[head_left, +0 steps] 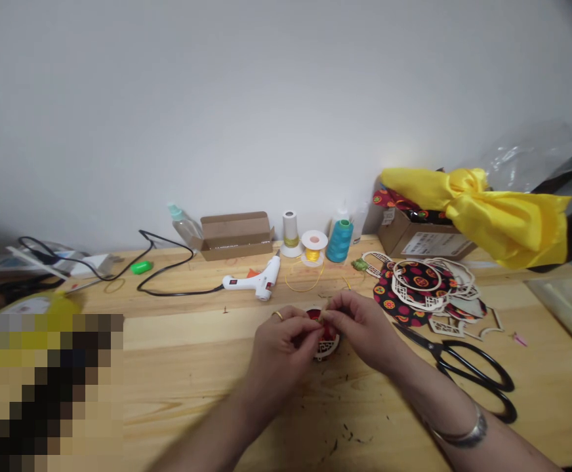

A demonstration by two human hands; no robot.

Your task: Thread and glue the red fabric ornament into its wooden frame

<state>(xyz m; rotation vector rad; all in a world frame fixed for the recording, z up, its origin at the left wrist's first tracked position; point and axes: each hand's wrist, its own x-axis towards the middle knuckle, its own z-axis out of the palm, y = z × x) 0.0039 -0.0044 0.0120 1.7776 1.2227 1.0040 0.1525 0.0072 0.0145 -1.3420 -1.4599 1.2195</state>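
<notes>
A small round ornament (329,344) with a pale openwork rim and a red centre lies on the table between my hands. My left hand (288,341), with a ring on one finger, is closed in a pinch over its left side. Over its upper right side my right hand (357,324) pinches too, with the fingertips of both hands nearly meeting. What the fingertips hold is too small to make out. Black-handled scissors (433,349) lie just right of my right forearm.
Behind my hands are a white glue gun (251,282), a yellow thread spool (314,249), a teal thread cone (340,241) and an open cardboard box (237,246). Patterned fabric with pale cutout frames (418,298) lies right, before a carton (414,237) under yellow cloth (507,219).
</notes>
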